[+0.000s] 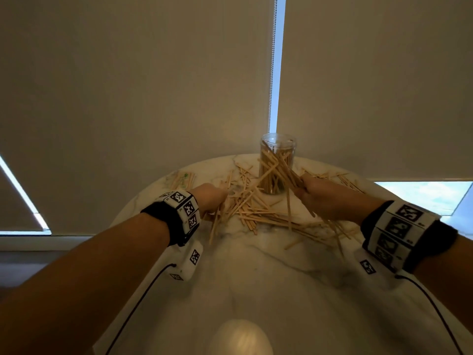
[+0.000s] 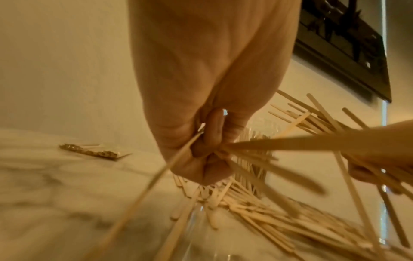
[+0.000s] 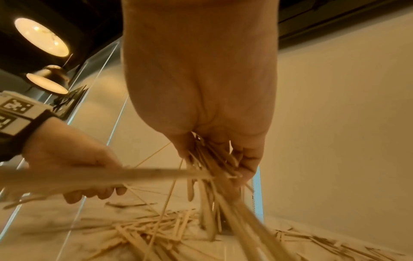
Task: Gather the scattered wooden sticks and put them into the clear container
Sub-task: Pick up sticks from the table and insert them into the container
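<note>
A clear round container (image 1: 277,163) stands upright at the far side of the marble table (image 1: 256,283), partly filled with wooden sticks. Many loose sticks (image 1: 258,213) lie scattered in front of it and to its right. My left hand (image 1: 211,201) is left of the container, fingers curled round a few sticks (image 2: 178,153) that hang down. My right hand (image 1: 317,193) is just right of the container and grips a thick, splayed bundle of sticks (image 3: 214,169). The bundle's upper ends (image 1: 284,167) cross in front of the container.
A small packet of sticks (image 1: 183,179) lies at the table's far left. Window blinds hang right behind the table, with a bead chain (image 1: 272,65) above the container. A rounded pale object (image 1: 243,338) sits at the near edge.
</note>
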Motion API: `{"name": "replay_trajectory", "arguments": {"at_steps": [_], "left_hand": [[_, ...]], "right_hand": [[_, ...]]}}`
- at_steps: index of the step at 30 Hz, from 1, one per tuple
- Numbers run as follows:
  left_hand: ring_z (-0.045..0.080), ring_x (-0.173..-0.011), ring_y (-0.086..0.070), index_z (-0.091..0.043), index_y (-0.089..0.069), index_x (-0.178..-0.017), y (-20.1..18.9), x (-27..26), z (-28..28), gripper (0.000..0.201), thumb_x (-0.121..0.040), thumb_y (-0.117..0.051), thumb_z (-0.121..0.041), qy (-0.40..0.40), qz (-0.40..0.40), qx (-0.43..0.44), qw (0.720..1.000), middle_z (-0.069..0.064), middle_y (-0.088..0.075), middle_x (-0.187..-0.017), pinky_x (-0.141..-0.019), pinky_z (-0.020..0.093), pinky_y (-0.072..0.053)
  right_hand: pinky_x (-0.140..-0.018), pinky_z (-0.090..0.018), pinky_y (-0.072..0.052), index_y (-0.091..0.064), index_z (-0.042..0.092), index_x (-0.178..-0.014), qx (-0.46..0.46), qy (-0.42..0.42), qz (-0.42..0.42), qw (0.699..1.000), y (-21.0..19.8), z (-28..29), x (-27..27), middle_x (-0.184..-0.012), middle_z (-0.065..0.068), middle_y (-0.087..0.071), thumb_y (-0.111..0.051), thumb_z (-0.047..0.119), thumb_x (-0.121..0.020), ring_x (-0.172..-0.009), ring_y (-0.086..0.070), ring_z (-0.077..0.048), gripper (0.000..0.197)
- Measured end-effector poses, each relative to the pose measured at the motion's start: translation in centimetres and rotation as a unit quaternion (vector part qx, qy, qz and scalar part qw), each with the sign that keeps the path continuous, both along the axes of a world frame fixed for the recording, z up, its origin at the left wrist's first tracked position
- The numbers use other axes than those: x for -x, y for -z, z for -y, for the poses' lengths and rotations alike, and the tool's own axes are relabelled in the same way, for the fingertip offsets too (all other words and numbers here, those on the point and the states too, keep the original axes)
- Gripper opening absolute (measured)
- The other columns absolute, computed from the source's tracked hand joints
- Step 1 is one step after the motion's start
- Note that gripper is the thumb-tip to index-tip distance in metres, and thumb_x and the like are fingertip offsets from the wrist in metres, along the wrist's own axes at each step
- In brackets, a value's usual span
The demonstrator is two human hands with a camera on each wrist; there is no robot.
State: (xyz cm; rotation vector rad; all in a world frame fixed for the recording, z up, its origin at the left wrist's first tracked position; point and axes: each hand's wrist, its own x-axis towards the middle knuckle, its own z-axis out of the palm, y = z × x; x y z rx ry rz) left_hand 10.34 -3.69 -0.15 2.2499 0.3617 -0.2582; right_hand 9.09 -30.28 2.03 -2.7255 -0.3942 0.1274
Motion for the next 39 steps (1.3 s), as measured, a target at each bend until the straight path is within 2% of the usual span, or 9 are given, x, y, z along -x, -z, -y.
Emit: {"name": "replay_trajectory", "arguments": {"at_steps": [7,14,16,20,22,26,30,35,39], "left_hand": [[0.018,-0.060,-0.042,-0.004,-0.057,-0.092,-0.1,1.0,0.6,0.023,-0.097,-0.036,-0.011,-0.059,0.033,0.133,0.989,0.007,-0.069,-0.081,-0.052,0.025,-0.038],[0.016,-0.054,-0.046,-0.011,-0.051,-0.082,0.4,0.5,2.0,0.026,-0.102,-0.037,-0.004,-0.086,0.112,0.238,0.961,0.005,-0.047,-0.070,-0.052,0.028,-0.043],[0.018,-0.055,-0.045,-0.007,-0.055,-0.104,0.1,0.6,2.8,0.025,-0.104,-0.035,-0.021,-0.116,0.140,0.281,0.942,0.006,-0.047,-0.072,-0.054,0.031,-0.044],[0.020,-0.060,-0.056,-0.008,-0.060,-0.108,0.0,-0.1,4.1,0.100,-0.068,-0.036,-0.096,-0.044,0.185,0.255,0.948,0.006,-0.057,-0.070,-0.064,0.036,-0.048],[0.016,-0.054,-0.048,-0.015,-0.060,-0.086,-0.7,0.0,5.1,0.080,-0.068,-0.047,-0.091,0.015,0.220,0.248,0.943,0.001,-0.051,-0.063,-0.064,0.034,-0.044],[0.026,-0.083,-0.072,-0.014,-0.069,-0.101,-0.9,-1.9,6.5,0.039,-0.089,-0.066,-0.051,0.030,0.224,0.294,0.929,0.010,-0.075,-0.092,-0.073,0.035,-0.059],[0.026,-0.078,-0.070,-0.009,-0.069,-0.085,-0.2,-4.7,5.7,0.039,-0.099,-0.051,-0.040,-0.069,0.234,0.285,0.927,0.010,-0.074,-0.083,-0.077,0.039,-0.057],[0.017,-0.048,-0.056,-0.014,-0.056,-0.076,0.0,-6.7,4.2,0.039,-0.103,-0.046,-0.041,-0.152,0.264,0.401,0.864,0.001,-0.061,-0.062,-0.055,0.031,-0.050],[0.019,-0.056,-0.062,-0.012,-0.050,-0.094,-0.6,-7.0,3.8,0.030,-0.104,-0.048,-0.040,-0.138,0.255,0.551,0.782,0.001,-0.051,-0.062,-0.066,0.038,-0.059]], "right_hand": [[-0.077,-0.036,-0.052,-0.045,0.019,-0.115,-0.062,-0.008,-0.016,0.998,-0.3,-2.2,0.7,-0.103,-0.003,-0.065,-0.036,0.034,-0.106,-0.090,-0.062,-0.019,0.020],[-0.068,-0.037,-0.051,-0.047,0.015,-0.112,-0.167,0.007,-0.027,0.985,0.8,-4.4,0.4,-0.093,-0.009,-0.067,-0.037,0.030,-0.106,-0.080,-0.062,-0.020,0.019],[-0.067,-0.037,-0.051,-0.047,0.013,-0.110,-0.186,0.006,-0.013,0.982,1.1,-5.0,0.2,-0.090,-0.010,-0.067,-0.036,0.029,-0.106,-0.076,-0.060,-0.020,0.020],[-0.062,-0.035,-0.049,-0.047,0.015,-0.109,-0.238,0.002,-0.010,0.971,1.0,-6.2,-0.6,-0.086,-0.007,-0.062,-0.035,0.029,-0.106,-0.071,-0.056,-0.018,0.019],[-0.060,-0.030,-0.048,-0.047,0.013,-0.112,-0.249,-0.013,0.001,0.968,0.9,-6.9,-1.1,-0.086,-0.006,-0.060,-0.036,0.025,-0.106,-0.071,-0.055,-0.015,0.018],[-0.058,-0.016,-0.044,-0.041,0.003,-0.133,-0.217,-0.095,0.051,0.970,1.2,-8.8,-1.7,-0.090,0.001,-0.059,-0.039,0.011,-0.103,-0.069,-0.055,-0.004,0.031],[-0.059,-0.021,-0.040,-0.043,0.014,-0.129,-0.205,-0.071,0.037,0.975,2.0,-9.4,-3.0,-0.095,0.005,-0.061,-0.035,0.034,-0.107,-0.075,-0.057,-0.007,0.031],[-0.073,-0.032,-0.052,-0.053,0.019,-0.118,-0.098,-0.097,0.036,0.990,2.1,-9.0,-4.0,-0.097,0.003,-0.064,-0.045,0.031,-0.104,-0.085,-0.062,-0.015,0.020],[-0.070,-0.026,-0.052,-0.062,0.022,-0.104,-0.087,-0.092,0.020,0.992,1.5,-8.3,-4.3,-0.088,0.007,-0.068,-0.045,0.025,-0.103,-0.078,-0.065,-0.008,0.017]]}}
